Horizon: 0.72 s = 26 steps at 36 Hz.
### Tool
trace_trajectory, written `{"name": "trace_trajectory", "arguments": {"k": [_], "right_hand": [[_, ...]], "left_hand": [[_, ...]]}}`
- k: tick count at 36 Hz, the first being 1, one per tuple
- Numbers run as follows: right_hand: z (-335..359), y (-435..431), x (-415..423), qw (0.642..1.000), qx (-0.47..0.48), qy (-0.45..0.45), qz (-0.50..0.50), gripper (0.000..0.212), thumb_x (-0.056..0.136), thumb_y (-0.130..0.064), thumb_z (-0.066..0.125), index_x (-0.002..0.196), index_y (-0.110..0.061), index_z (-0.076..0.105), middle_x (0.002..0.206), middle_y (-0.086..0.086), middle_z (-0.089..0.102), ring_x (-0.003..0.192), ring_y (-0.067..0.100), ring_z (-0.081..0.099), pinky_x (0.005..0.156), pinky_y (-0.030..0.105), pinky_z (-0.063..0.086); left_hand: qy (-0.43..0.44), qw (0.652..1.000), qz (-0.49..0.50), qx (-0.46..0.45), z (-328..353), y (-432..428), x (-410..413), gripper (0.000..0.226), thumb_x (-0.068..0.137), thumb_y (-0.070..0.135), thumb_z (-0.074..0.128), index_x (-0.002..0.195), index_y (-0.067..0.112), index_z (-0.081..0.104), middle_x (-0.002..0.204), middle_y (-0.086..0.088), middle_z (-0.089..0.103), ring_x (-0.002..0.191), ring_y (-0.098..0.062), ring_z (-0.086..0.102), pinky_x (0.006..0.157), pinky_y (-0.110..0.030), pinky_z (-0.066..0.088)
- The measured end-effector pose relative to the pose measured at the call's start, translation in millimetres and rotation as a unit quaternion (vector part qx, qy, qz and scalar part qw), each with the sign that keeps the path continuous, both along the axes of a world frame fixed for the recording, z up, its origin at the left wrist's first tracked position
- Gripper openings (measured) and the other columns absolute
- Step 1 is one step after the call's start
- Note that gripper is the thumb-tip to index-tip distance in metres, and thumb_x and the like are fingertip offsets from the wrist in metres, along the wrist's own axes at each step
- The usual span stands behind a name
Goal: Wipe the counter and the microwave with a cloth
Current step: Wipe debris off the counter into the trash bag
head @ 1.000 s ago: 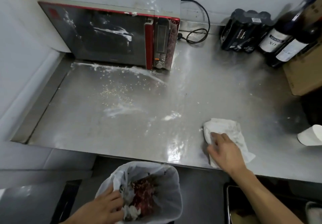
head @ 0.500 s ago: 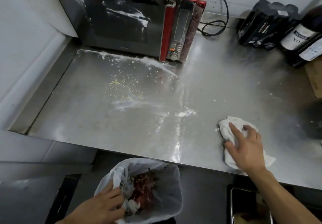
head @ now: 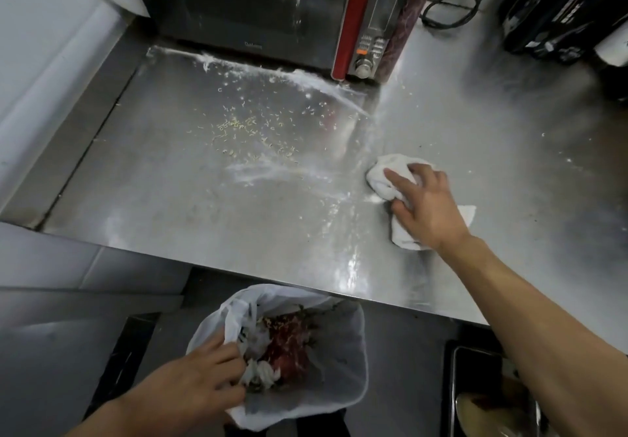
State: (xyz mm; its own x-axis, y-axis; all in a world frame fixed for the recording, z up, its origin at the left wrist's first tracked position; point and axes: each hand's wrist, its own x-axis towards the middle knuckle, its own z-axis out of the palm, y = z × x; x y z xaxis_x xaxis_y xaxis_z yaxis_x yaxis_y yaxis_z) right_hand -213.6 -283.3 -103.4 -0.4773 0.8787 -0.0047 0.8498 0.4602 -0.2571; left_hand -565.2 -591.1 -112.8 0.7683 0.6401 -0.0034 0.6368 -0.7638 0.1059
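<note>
One cloth [head: 382,178] under right hand [head: 426,207], microwave logo [head: 253,45] blurred

the right hand [head: 428,205] lay palm down, fingers spread, pressing the cloth [head: 382,173], its bare forearm stretched forward. the left hand [head: 193,389] sat lower, fingers curled over the bag [head: 272,292] edge.
</note>
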Motion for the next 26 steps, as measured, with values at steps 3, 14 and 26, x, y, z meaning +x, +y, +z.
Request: {"name": "trace_trajectory", "arguments": {"k": [3, 14, 26], "right_hand": [[4.0, -14.9, -41.1, 0.998, -0.003, 0.008, 0.063, 0.056, 0.092, -0.041, 0.049, 0.143, -0.020, 0.060, 0.134, 0.030, 0.053, 0.116, 0.054, 0.050, 0.100, 0.058, 0.044], [7.5, -108.4, -108.0, 0.966, -0.057, 0.040, 0.249, 0.051, 0.092, -0.038, 0.060, 0.143, -0.033, 0.059, 0.147, 0.017, 0.050, 0.124, 0.044, 0.047, 0.100, 0.057, 0.049], [20.3, -158.9, -87.5, 0.971, -0.044, 0.188, 0.138, 0.052, 0.088, -0.023, 0.061, 0.139, -0.031, 0.062, 0.140, 0.003, 0.051, 0.127, 0.026, 0.051, 0.110, 0.032, 0.042]], "left_hand": [[-0.005, 1.000, 0.005, 0.005, -0.7, 3.5, -3.2, 0.019, 0.095, 0.022, 0.063, 0.083, 0.030, 0.052, 0.086, 0.014, 0.051, 0.083, -0.007, 0.052, 0.128, -0.034, 0.007], [0.035, 0.998, 0.019, -0.038, 10.7, 6.0, -20.3, 0.027, 0.082, 0.018, 0.076, 0.083, 0.030, 0.052, 0.087, 0.012, 0.050, 0.084, -0.009, 0.050, 0.127, -0.029, 0.000], [-0.026, 0.999, 0.031, -0.014, 1.2, 1.6, -31.9, 0.018, 0.092, 0.017, 0.061, 0.079, 0.027, 0.055, 0.083, 0.011, 0.053, 0.086, -0.011, 0.045, 0.123, -0.023, 0.006]]}}
